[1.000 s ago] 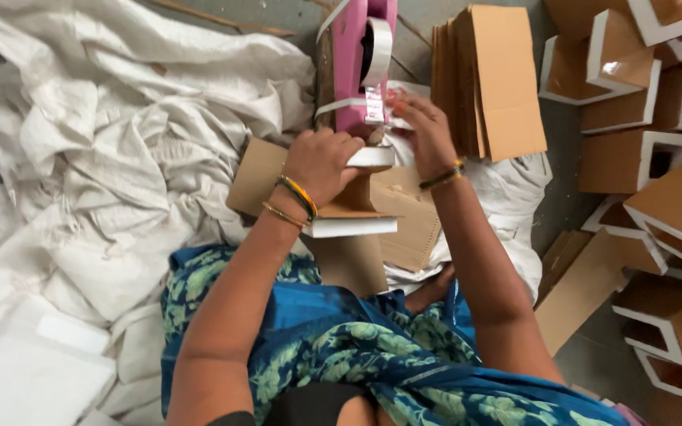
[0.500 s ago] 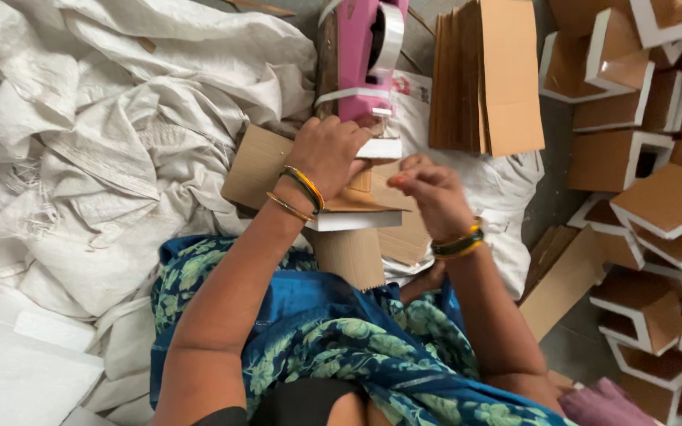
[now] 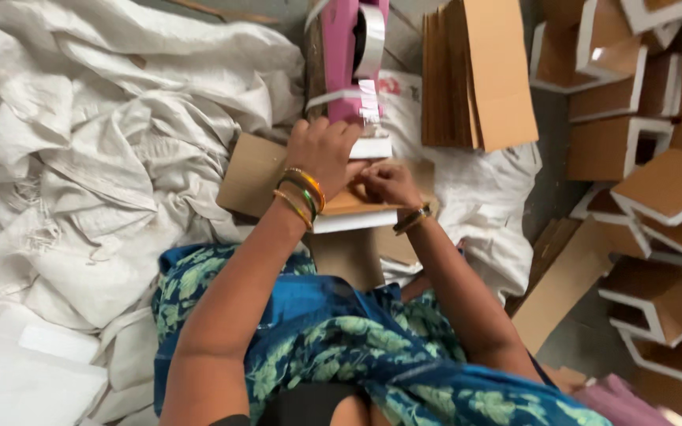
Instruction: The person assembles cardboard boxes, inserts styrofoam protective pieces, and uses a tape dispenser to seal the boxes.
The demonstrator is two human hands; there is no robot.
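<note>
My left hand (image 3: 324,150) rests fingers-down on a flat brown cardboard piece with a white edge (image 3: 256,180), pressing it near the base of a pink tape dispenser (image 3: 346,55). My right hand (image 3: 388,181) lies beside it on the same cardboard, fingers curled and pinching at its surface; whether it holds tape is hidden. A roll of clear tape (image 3: 369,38) sits on the dispenser. Bangles ring both wrists.
White woven sacks (image 3: 104,134) cover the floor to the left. A stack of flat cardboard sheets (image 3: 479,75) stands behind the dispenser. Several folded brown boxes with white edges (image 3: 657,189) pile up on the right. A loose cardboard strip (image 3: 562,284) lies beside my right arm.
My right hand left the dispenser, swung out to the right, then came back in to the cardboard next to my left hand. My left hand stayed pressed on the cardboard.
</note>
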